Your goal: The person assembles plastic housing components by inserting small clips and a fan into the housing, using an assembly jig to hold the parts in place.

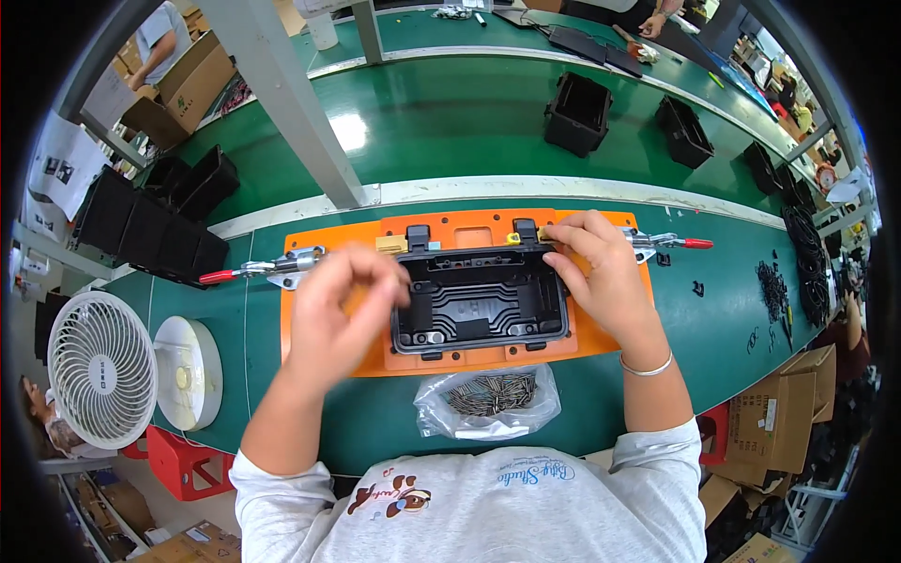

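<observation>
A black plastic box (479, 305), open side up, sits in an orange fixture board (366, 361) in front of me. Two black latches, a left one (418, 236) and a right one (526, 231), stand along its far edge. My right hand (605, 272) is at the box's far right corner, thumb and fingers closed in a pinch beside the right latch; whatever lies between the fingertips is hidden. Over the left side of the box hovers my left hand (338, 314), its fingers curled and smeared by motion. A clear plastic bag (436, 408) of metal pins (493, 392) lies nearest me.
Red-handled toggle clamps, one left (225, 276) and one right (690, 243), flank the fixture. A white fan (103, 371) stands left. More black boxes (579, 113) rest beyond a grey post (291, 103). Small black parts (772, 291) lie at right.
</observation>
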The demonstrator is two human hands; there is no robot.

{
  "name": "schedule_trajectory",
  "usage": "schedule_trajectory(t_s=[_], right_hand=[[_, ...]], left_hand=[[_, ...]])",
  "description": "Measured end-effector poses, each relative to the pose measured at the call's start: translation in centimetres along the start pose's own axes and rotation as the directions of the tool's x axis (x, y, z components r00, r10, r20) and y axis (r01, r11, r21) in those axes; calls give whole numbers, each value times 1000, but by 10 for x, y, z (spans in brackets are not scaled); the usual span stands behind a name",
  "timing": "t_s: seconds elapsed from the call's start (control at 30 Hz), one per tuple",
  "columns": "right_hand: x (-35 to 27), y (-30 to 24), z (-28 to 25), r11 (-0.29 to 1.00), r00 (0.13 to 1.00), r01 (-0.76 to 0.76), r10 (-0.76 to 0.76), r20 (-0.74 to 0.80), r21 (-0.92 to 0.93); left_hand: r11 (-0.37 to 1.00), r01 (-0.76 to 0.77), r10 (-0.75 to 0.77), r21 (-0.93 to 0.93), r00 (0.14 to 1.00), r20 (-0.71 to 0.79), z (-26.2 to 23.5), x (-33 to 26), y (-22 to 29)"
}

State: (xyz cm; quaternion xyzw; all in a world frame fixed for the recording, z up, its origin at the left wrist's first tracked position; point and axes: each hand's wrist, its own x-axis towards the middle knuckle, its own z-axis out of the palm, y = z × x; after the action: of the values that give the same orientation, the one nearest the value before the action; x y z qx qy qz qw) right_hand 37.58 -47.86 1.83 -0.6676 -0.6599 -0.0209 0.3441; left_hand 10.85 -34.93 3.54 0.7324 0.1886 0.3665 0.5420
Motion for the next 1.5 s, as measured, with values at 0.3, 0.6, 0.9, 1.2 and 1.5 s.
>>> schedule_trajectory(t_s=[0.3, 0.6, 0.9, 1.2, 1.5], right_hand=[[-1, 1, 2, 999, 999, -19, 20, -26, 28], [42, -49, 18, 981, 983, 179, -174, 66, -78], [68, -83, 74, 867, 887, 439, -376, 267, -237], [65, -86, 74, 793, 833, 534, -436, 340, -292], [65, -84, 70, 835, 865, 482, -407, 293, -264]], left_hand=[[757, -182, 170, 627, 982, 80, -20, 29, -43], [619, -153, 285, 771, 958, -38, -33, 8, -24], [910, -82, -377, -406, 243, -894, -156, -58, -78], [929, -353, 181, -111, 696, -695, -146, 12, -37], [253, -298, 386, 920, 904, 187, -47, 26, -27]])
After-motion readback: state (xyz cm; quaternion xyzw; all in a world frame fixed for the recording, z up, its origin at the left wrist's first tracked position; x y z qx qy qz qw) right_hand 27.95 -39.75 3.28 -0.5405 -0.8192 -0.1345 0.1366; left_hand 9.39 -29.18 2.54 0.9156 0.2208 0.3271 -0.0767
